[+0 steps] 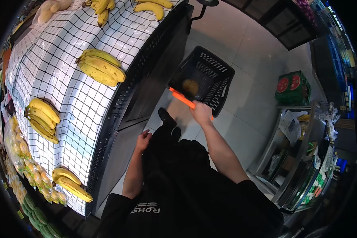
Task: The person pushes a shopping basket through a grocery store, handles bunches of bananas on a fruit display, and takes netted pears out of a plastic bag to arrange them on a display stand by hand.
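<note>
Tiled shop floor: black basket with a round brown item inside; orange handle across its near side, gripped by the right hand. Left hand: fingers loosely open, near the display at left, which bears banana bunches.

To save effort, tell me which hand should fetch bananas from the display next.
Probably the left hand: it looks empty and is nearer the display, where the bananas lie, while the right hand holds the orange handle by the black basket.
</note>
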The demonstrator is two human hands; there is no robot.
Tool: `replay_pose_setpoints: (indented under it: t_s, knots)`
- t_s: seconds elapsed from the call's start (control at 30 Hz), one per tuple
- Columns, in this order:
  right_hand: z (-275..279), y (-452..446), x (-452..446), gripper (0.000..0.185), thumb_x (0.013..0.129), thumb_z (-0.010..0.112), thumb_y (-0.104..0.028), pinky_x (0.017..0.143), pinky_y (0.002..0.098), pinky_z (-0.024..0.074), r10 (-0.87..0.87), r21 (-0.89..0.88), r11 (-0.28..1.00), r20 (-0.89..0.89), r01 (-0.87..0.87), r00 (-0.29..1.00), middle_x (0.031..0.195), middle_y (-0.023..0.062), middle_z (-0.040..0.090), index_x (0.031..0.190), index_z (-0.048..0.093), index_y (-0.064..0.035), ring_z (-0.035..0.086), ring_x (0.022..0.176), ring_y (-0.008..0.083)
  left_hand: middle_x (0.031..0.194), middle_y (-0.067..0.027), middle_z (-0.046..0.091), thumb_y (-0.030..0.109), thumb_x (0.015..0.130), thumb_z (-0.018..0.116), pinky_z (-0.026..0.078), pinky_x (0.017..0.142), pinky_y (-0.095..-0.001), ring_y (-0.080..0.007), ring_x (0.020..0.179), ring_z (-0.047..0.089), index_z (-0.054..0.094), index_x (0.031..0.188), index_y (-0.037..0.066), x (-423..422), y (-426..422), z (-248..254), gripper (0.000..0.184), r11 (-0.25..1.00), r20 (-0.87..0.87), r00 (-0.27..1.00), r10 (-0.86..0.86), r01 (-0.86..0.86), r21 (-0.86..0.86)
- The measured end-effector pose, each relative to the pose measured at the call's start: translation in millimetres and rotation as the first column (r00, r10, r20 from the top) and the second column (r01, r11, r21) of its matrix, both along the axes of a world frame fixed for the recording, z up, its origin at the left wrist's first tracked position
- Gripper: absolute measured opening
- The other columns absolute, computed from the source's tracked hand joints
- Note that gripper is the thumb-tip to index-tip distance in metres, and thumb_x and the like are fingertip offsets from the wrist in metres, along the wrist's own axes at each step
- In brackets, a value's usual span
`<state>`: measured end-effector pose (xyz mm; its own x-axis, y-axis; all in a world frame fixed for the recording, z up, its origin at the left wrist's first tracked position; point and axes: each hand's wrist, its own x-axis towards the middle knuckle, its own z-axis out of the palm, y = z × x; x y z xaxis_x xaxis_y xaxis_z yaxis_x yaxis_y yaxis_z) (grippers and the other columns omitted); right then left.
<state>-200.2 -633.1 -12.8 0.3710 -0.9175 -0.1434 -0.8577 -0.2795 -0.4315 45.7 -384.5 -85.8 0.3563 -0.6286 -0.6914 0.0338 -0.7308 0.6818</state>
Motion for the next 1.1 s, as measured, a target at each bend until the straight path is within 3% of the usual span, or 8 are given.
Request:
replay_pose_setpoints:
  t_s: [0.2,0.4,0.57,0.77,0.87,0.93,1.0,1.1]
  knots:
    - [10,-46,-4,0.022,0.081,0.068,-0.032,0.072,0.0456,0.0543,-0.024,0.104,0.994,-0.119,0.037,0.993,0.081,0.0126,0.07,0.097,0.071,-0.017,0.068,0.079,0.0339,0.102,-0.0145,0.07,0.027,0.093,0.064,0.051,0.083,-0.0324,-0.0179,0.089,0.065,0.054,0.134,-0.003,33,-17,-15,0.051,0.99,0.021,0.991,0.132,-0.133,0.036]
    - [17,-77,-9,0.024,0.082,0.068,-0.035,0.075,0.0458,0.0541,-0.046,0.144,0.987,-0.179,0.072,0.983,0.085,0.0116,0.071,0.095,0.07,-0.0155,0.069,0.083,0.0321,0.107,-0.0167,0.07,0.025,0.093,0.063,0.05,0.088,-0.0324,-0.02,0.096,0.066,0.054,0.133,-0.003,44,-76,-27,0.05,0.998,-0.007,0.999,-0.053,0.053,-0.043]
    - [26,-97,-11,0.033,0.082,0.067,-0.042,0.076,0.0444,0.0539,-0.087,0.134,0.984,-0.231,0.12,0.969,0.091,0.0133,0.071,0.101,0.072,-0.0168,0.069,0.086,0.0335,0.111,-0.0132,0.069,0.027,0.094,0.065,0.049,0.09,-0.0315,-0.0181,0.102,0.063,0.054,0.133,-0.003,50,-131,18,0.05,0.912,-0.026,0.953,-0.303,0.282,-0.299]
    - [21,-114,-16,0.041,0.079,0.072,-0.045,0.076,0.0434,0.0531,-0.11,0.25,0.956,-0.189,0.156,0.976,0.091,0.0164,0.071,0.106,0.072,-0.0141,0.068,0.084,0.0337,0.121,-0.0107,0.065,0.02,0.098,0.061,0.046,0.096,-0.0271,-0.0135,0.11,0.06,0.051,0.136,-0.004,63,-157,131,0.046,0.83,-0.1,0.929,-0.357,0.266,-0.491]
    - [25,-118,-14,0.044,0.079,0.076,-0.038,0.074,0.0399,0.053,-0.085,0.295,0.947,-0.155,0.128,0.984,0.09,0.0148,0.072,0.114,0.07,-0.0121,0.07,0.082,0.0286,0.113,-0.0092,0.066,0.017,0.098,0.061,0.046,0.096,-0.0266,-0.013,0.109,0.059,0.054,0.134,-0.002,76,-146,185,0.042,0.813,-0.343,0.909,-0.236,-0.009,-0.582]
    - [30,-121,-11,0.047,0.079,0.077,-0.034,0.073,0.0364,0.0528,-0.071,0.395,0.914,-0.078,0.096,0.994,0.092,0.0131,0.073,0.118,0.068,-0.0092,0.07,0.083,0.0242,0.114,-0.0108,0.066,0.011,0.099,0.058,0.047,0.095,-0.0266,-0.0138,0.107,0.061,0.053,0.134,-0.003,91,-136,210,0.038,0.779,-0.306,0.932,-0.193,-0.044,-0.626]
    - [35,-127,0,0.051,0.08,0.078,-0.031,0.072,0.033,0.0525,-0.076,0.497,0.865,-0.005,0.069,0.997,0.093,0.0114,0.073,0.122,0.066,-0.0062,0.07,0.083,0.0198,0.119,-0.0152,0.066,0.01,0.1,0.054,0.049,0.096,-0.0325,-0.0203,0.108,0.064,0.055,0.131,-0.004,104,-126,216,0.034,0.709,-0.403,0.914,0.035,-0.307,-0.634]
    - [27,-127,32,0.042,0.09,0.07,-0.016,0.082,0.0238,0.0514,-0.06,0.203,0.979,0.367,-0.017,0.928,0.104,0.0106,0.07,0.124,0.06,0.0063,0.066,0.092,0.013,0.111,-0.0139,0.068,0.01,0.1,0.054,0.052,0.089,-0.03,-0.0181,0.101,0.066,0.058,0.125,-0.005,126,-120,218,0.029,0.544,-0.412,0.815,0.407,-0.579,-0.607]
